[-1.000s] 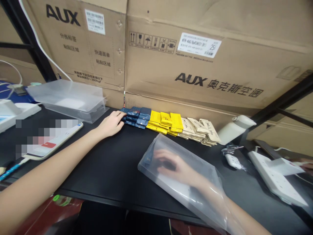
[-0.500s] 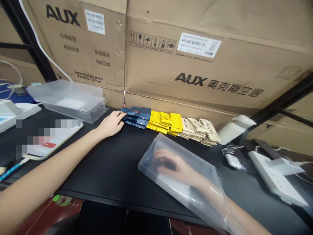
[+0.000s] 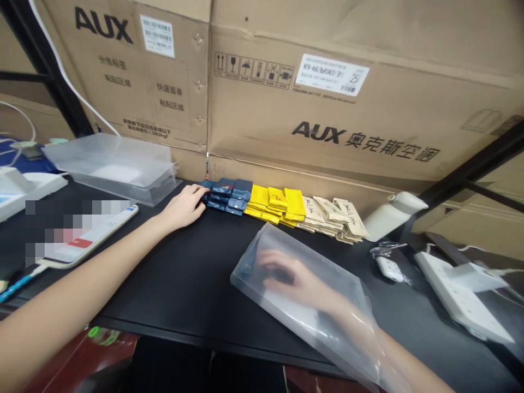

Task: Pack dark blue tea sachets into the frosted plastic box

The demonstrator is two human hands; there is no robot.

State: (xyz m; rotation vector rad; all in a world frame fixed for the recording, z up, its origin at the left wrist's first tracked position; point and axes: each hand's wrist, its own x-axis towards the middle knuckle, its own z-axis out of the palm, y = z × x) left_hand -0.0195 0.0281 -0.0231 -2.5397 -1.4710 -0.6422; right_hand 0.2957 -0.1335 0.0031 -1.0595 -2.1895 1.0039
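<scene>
My left hand [image 3: 184, 207] reaches across the black table [image 3: 180, 278] and its fingertips rest on the left end of a pile of dark blue packets [image 3: 229, 195]. To the right of these lie yellow packets [image 3: 278, 204] and beige packets [image 3: 335, 217], all in a row against the cardboard boxes. My right hand [image 3: 286, 275] is inside a clear plastic bag [image 3: 311, 305] lying on the table, fingers spread and curled downward, blurred by the film. A dark shape lies beneath them; I cannot make it out.
Large cardboard boxes [image 3: 327, 103] form a wall behind the table. A stack of clear plastic bags [image 3: 114, 166] lies at the back left, a phone [image 3: 88, 232] at the left. A white bottle [image 3: 391, 214], keys [image 3: 387, 261] and a white power strip [image 3: 458, 295] are at the right.
Almost nothing differs; both hands stay where they were and the view has shifted very slightly.
</scene>
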